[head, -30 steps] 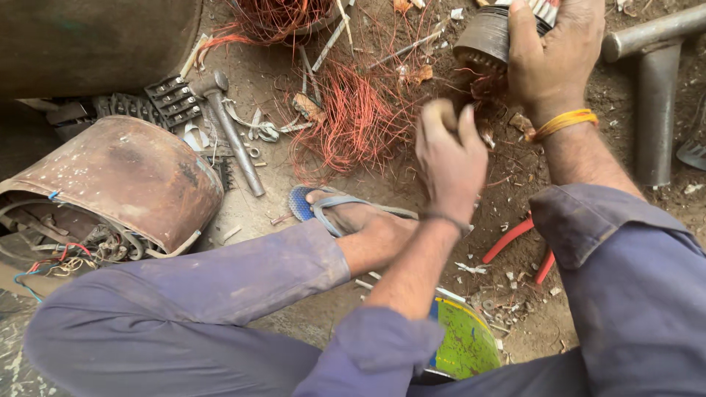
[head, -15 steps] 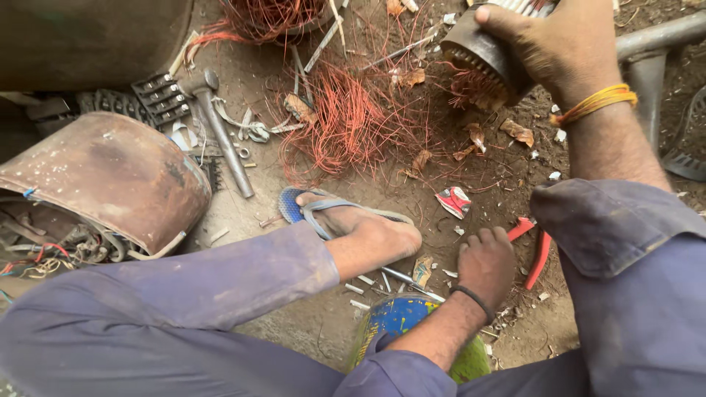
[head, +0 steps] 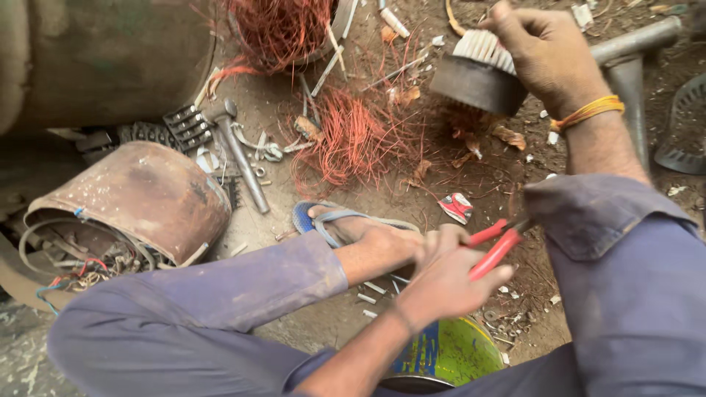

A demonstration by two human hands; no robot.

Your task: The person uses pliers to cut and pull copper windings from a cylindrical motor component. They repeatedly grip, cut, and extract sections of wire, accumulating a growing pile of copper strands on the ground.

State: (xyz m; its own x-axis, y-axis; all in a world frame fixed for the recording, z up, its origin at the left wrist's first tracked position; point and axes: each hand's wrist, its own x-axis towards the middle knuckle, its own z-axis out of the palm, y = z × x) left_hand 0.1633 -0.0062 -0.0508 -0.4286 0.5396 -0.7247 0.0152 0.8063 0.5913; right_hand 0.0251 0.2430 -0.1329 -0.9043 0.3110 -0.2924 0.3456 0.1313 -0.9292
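Our right hand (head: 548,55) clamps the round finned metal motor core (head: 478,73) far right, tilted up, while our left hand (head: 441,283) closes around the red-handled pliers (head: 494,248) near our knee.

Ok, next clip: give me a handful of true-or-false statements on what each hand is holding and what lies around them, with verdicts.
1. The left hand grips red-handled pliers. True.
2. The right hand rests empty on the ground. False: it holds a round motor part, dark with pale fins, raised off the ground.
3. A tangle of orange-red wire lies on the dirt between the motor part and the hammer. True.
4. The foot is bare. False: it wears a blue sandal.
5. The rusty drum-shaped housing stands beside the right hand. False: it lies at the far left, past the left leg.
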